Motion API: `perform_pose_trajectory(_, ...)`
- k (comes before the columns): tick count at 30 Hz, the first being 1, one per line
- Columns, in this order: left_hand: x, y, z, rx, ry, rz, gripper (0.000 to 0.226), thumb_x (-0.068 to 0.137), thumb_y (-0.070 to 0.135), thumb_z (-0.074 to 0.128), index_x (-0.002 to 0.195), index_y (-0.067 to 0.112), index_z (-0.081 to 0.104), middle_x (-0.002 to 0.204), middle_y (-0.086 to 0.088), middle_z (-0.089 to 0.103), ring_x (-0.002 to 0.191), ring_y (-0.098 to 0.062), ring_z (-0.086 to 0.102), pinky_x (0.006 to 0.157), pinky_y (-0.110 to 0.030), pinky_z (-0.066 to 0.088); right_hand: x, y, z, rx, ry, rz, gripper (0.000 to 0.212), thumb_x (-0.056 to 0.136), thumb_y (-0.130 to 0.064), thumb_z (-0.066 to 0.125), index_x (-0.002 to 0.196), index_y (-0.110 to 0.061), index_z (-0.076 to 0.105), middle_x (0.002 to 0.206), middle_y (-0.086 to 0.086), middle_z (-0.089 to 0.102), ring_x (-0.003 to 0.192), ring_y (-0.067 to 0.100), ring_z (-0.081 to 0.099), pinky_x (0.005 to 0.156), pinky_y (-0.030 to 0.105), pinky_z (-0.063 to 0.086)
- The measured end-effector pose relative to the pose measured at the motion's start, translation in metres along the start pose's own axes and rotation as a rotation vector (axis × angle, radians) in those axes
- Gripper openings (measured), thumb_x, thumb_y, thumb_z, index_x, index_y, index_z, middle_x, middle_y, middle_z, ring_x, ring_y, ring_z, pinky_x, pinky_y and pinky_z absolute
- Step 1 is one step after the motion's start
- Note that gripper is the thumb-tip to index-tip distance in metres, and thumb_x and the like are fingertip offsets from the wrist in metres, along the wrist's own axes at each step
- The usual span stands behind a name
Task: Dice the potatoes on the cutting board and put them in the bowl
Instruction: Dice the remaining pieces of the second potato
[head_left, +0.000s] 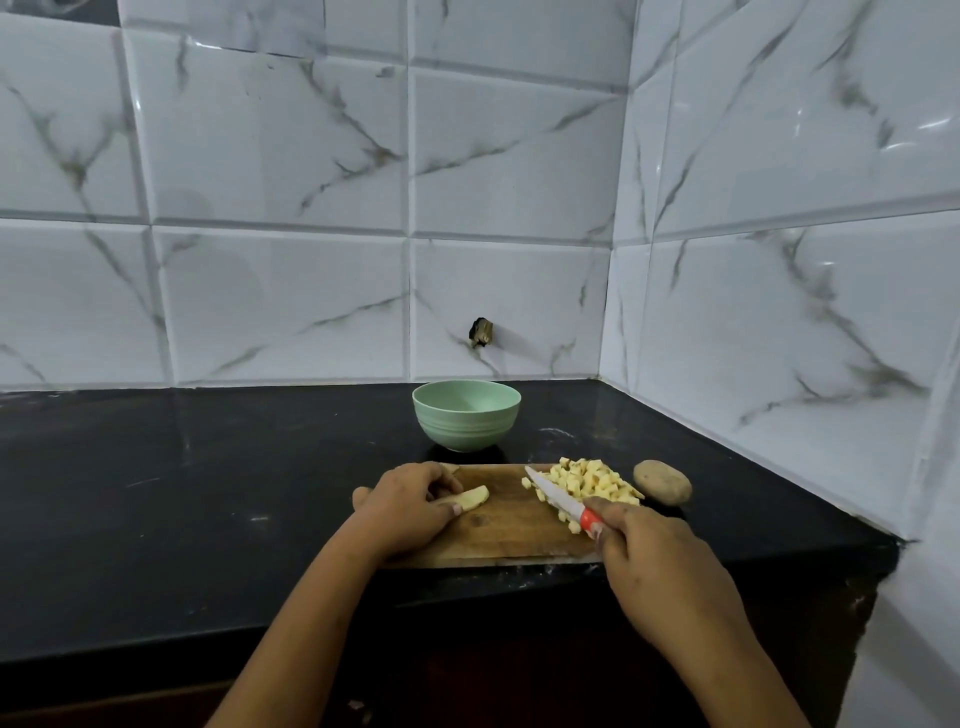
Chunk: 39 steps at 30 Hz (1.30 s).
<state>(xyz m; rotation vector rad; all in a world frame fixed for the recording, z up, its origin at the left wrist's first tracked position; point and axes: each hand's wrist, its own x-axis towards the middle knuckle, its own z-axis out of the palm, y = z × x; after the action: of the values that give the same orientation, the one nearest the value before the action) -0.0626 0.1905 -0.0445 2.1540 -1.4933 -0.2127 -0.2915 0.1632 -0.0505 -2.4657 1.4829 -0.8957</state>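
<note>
**One Board, One Bowl, One Knife, Two Hands at Work**

One wooden cutting board (498, 525) lies on the black bench (208, 493), near its front edge. One pale green bowl (466, 415) stands upright on the bench at the board's 12 o'clock, just beyond its far edge.

Potato shows in three lots. One pile of dice (592, 480), too many small yellow cubes to count, sits on the board towards 2 o'clock, with a few loose cubes trailing towards 4 o'clock. One pale potato piece (470, 500), a curved wedge, lies on the board towards 9 o'clock. One whole potato (662, 481), skin on, rests on the bench at the board's 3 o'clock, just off its right end and near the pile.

The left hand (405, 506) comes in from 7 o'clock and covers the board's left end. Its fingers (447, 480) are curled down over the near end of the potato piece and pinch it against the wood.

The right hand (654, 551) comes in from 5 o'clock. Its fingers (605, 512) are wrapped round the red handle of the one knife (558, 499). The light blade points towards 10 o'clock and lies against the left side of the pile of dice.

Marble-patterned white tiles (519, 156) line the two walls that meet at the corner. One dark hole (480, 332) breaks the back wall above the bowl.
</note>
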Motion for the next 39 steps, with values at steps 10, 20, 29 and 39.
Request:
perform_pose_trajectory(10,-0.008,0.017,0.007,0.019,0.04,-0.008,0.025,0.089,0.047,0.057,0.112,0.04,0.058,0.098,0.02,0.051,0.099,-0.004,0.045,0.086,-0.033,0.026,0.004,0.001,0.003,0.012,0.044,0.003,0.038,0.102,-0.031,0.037,0.139,-0.035,0.046,0.106,-0.011,0.063,0.083,0.006,0.057,0.069,0.022,0.049)
perform_pose_trajectory(20,-0.009,0.029,0.012,0.042,-0.014,0.016,0.025,0.094,0.032,0.051,0.112,0.047,0.061,0.131,0.017,0.049,0.123,-0.012,0.041,0.1,-0.045,0.028,0.001,0.005,0.002,0.009,0.041,0.0,0.037,0.102,-0.032,0.036,0.136,-0.037,0.049,0.105,-0.011,0.063,0.072,0.004,0.054,0.062,0.019,0.047)
perform_pose_trajectory(29,-0.013,0.027,0.023,0.085,0.302,-0.098,0.027,0.095,0.031,0.049,0.122,0.032,0.055,0.123,0.006,0.054,0.117,-0.018,0.046,0.095,-0.037,0.037,-0.01,-0.007,0.011,0.127,0.01,-0.075,0.039,0.102,-0.031,0.038,0.14,-0.036,0.044,0.12,-0.015,0.061,0.089,-0.002,0.054,0.073,0.012,0.044)
perform_pose_trajectory(39,-0.021,0.034,0.031,0.165,0.169,0.031,0.058,0.079,0.074,0.046,0.127,0.042,0.05,0.135,0.018,0.047,0.132,-0.011,0.03,0.108,-0.041,0.019,0.004,0.018,0.006,0.19,-0.052,0.063,0.037,0.1,-0.032,0.042,0.136,-0.039,0.049,0.099,-0.011,0.061,0.07,0.004,0.055,0.057,0.018,0.041)
